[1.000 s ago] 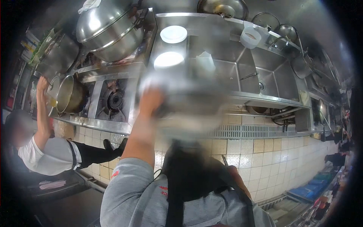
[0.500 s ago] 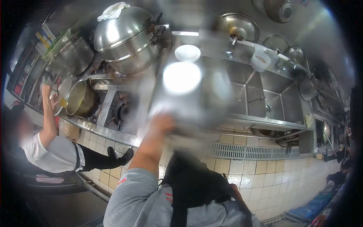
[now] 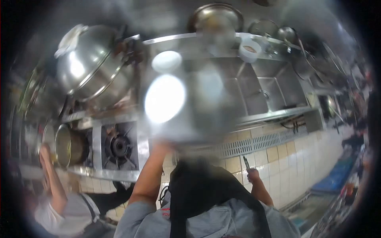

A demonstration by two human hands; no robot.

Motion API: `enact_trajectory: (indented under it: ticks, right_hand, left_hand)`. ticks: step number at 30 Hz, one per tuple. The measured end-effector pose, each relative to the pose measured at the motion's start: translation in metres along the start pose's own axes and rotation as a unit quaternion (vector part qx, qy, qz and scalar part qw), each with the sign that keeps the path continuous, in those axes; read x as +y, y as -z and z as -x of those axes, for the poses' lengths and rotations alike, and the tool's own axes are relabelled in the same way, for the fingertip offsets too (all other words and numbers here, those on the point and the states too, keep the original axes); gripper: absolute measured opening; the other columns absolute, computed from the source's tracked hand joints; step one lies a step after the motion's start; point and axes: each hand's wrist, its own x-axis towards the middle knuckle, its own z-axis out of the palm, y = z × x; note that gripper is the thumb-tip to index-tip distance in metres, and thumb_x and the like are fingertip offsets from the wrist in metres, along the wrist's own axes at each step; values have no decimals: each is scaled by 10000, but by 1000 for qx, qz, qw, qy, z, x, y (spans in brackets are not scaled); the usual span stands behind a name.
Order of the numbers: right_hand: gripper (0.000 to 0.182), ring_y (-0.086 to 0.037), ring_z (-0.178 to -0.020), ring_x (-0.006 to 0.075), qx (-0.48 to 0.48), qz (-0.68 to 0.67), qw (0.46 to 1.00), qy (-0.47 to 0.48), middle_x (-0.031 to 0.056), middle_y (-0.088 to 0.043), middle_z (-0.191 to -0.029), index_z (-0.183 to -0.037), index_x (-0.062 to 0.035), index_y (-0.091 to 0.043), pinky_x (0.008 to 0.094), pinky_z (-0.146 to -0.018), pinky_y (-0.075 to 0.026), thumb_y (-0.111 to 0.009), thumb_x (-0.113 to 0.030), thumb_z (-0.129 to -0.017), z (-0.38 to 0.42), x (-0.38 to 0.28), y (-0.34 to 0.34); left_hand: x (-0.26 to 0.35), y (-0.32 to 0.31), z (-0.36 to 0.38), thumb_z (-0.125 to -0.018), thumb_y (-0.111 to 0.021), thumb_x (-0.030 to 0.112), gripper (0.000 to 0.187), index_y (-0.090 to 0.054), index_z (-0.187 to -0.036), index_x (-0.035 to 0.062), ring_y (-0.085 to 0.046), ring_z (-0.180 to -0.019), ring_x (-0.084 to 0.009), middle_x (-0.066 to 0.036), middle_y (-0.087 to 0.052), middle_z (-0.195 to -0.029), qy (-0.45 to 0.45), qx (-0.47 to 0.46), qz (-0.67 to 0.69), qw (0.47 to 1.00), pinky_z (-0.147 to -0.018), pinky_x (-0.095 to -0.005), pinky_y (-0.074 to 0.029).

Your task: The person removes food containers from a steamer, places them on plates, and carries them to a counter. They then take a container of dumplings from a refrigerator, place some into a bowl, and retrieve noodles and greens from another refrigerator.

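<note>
My left hand (image 3: 163, 146) is raised in front of me and grips the lower edge of a large steel container (image 3: 198, 115), which is heavily blurred. A bright white round patch (image 3: 164, 99) shows on or in that container; I cannot tell what it is. My right hand (image 3: 253, 175) is low at my right side, closed around a thin dark tool (image 3: 246, 162) that points upward. I wear a grey top and a dark apron (image 3: 198, 186).
A big lidded steamer pot (image 3: 87, 67) stands at the left, above a gas burner (image 3: 118, 146) and a smaller pot (image 3: 68, 147). A double sink (image 3: 270, 91) lies to the right, with a white bowl (image 3: 166, 61) and a white tub (image 3: 250, 49) behind. A co-worker (image 3: 59, 198) stands at the lower left. A floor drain grate (image 3: 258, 142) runs along the tiles.
The view has swung and blurred. My left hand with the steel container sits lower in the picture. My right hand with the dark tool has come into view.
</note>
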Motion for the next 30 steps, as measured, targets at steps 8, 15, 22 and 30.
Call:
enact_trajectory:
  ticks: [8, 15, 22, 30]
  right_hand:
    - [496, -628, -939, 412, 36, 249, 956, 150, 272, -659, -974, -990, 51, -666, 437, -806, -481, -586, -429, -888, -20, 33, -54]
    - [575, -621, -980, 412, 43, 206, 978, -6, 274, -648, -1019, -980, 23, -680, 456, -840, -480, -553, -528, -878, -7, 43, -60]
    - [588, -637, -933, 401, 93, 126, 986, 52, 266, -661, -948, -950, 38, -677, 467, -796, -482, -545, -532, -889, -15, 51, 10]
    - [477, -606, -1044, 389, 299, 47, 934, 192, 241, -641, -1101, -1154, -5, -609, 419, -895, -473, -541, -416, -922, -54, 24, 71]
  left_hand:
    - [28, 60, -33, -867, -517, 556, 693, -381, -1454, 214, -177, -1419, -432, -116, -286, -1538, 1, 161, -91, 983, -1166, -503, -102]
    - [30, 63, -80, -899, -547, 435, 588, -368, -1446, 318, -133, -1421, -441, -62, -237, -1561, -24, 100, -93, 990, -1092, -634, -210]
    - [42, 63, -83, -906, -510, 505, 617, -340, -1465, 307, -172, -1415, -425, -82, -235, -1557, 37, 104, -87, 990, -1074, -637, -249]
    - [17, -26, -54, -876, -510, 601, 857, -209, -1510, 109, -180, -1416, -415, -196, -189, -1553, 112, 252, -20, 961, -1154, -500, -119]
